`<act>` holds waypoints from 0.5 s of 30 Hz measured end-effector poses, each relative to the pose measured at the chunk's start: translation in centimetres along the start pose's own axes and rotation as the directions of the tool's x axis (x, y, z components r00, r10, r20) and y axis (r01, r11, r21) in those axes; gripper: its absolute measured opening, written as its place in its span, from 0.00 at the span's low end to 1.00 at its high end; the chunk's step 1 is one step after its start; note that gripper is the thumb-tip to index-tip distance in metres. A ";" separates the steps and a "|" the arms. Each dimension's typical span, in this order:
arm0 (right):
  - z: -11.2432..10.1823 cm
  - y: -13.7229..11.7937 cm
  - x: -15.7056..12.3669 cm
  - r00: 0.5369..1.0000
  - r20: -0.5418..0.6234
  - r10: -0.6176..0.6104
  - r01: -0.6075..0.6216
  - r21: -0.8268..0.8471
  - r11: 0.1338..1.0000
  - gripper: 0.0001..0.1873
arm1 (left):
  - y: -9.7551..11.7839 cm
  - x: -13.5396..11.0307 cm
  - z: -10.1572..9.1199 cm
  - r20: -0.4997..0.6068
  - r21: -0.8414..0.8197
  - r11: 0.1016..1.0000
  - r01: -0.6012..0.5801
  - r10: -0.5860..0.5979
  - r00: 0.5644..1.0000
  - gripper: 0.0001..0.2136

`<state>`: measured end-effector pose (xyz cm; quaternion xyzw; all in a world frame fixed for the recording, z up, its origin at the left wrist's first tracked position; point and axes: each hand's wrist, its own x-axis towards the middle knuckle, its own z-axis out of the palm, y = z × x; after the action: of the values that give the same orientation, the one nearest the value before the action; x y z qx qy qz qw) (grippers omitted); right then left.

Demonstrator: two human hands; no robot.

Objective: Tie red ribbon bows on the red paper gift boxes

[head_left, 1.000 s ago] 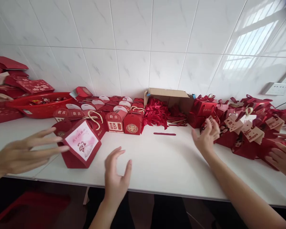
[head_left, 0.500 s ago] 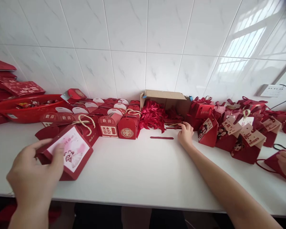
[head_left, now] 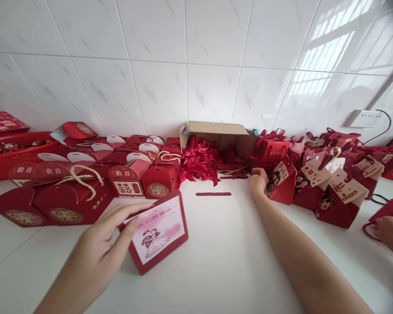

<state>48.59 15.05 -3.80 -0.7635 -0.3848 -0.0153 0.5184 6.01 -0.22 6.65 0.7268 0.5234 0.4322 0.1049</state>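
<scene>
Your red gift box (head_left: pixel 160 240) with the couple print tilts over the bench (head_left: pixel 212 270), left of centre; your left hand (head_left: pixel 100 248) pinches its upper edge between thumb and fingers. Your right hand (head_left: pixel 259 182) has its fingers curled, just beside a tagged red box (head_left: pixel 284 185); I cannot tell whether it grips anything. Near it, 1 dark red strip (head_left: pixel 213 194) lies flat before the ribbons (head_left: pixel 201 159) and cardboard carton (head_left: pixel 218 127).

Couple-print box (head_left: pixel 159 231): shifted right to near centre, now tilted.
My left hand (head_left: pixel 101 242): empty a second ago, now grips that box.
My right hand (head_left: pixel 258 181): moved right, from the carton (head_left: pixel 216 127) to beside red boxes (head_left: pixel 284 185).
</scene>
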 end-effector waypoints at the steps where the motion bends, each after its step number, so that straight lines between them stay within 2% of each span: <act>1: 0.1 0.1 0.0 1.000 0.020 0.011 -0.011 0.003 1.000 0.16 | 1.9 1.2 0.9 0.079 -0.014 1.000 -0.001 0.002 0.997 0.14; 3: 0.1 0.2 -0.1 0.998 0.065 0.028 -0.028 -0.004 1.000 0.15 | 3.6 2.4 2.1 0.086 -0.024 1.000 0.003 -0.001 0.996 0.15; 7: 0.1 0.4 -0.5 0.987 0.151 0.053 -0.044 -0.064 0.997 0.14 | 2.8 1.8 3.3 -0.032 -0.111 0.994 0.011 -0.015 0.999 0.11; 10: 0.1 0.6 -0.6 0.978 0.202 0.045 -0.020 -0.127 0.992 0.14 | 2.5 1.1 3.9 -0.092 -0.188 0.975 0.116 -0.135 0.987 0.10; 12: 0.1 0.6 -0.7 0.975 0.222 0.027 0.011 -0.167 0.986 0.14 | 2.7 1.0 4.2 -0.129 -0.235 0.951 0.200 -0.235 0.963 0.14; 15: 0.3 0.3 -0.8 0.972 0.233 -0.013 0.068 -0.226 0.972 0.14 | 3.0 1.0 4.5 -0.141 -0.325 0.914 0.243 -0.301 0.943 0.18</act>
<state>48.10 14.79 -4.54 -0.8075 -0.4533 0.0175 0.3770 11.41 0.65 6.27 0.5775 0.5548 0.5551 0.2247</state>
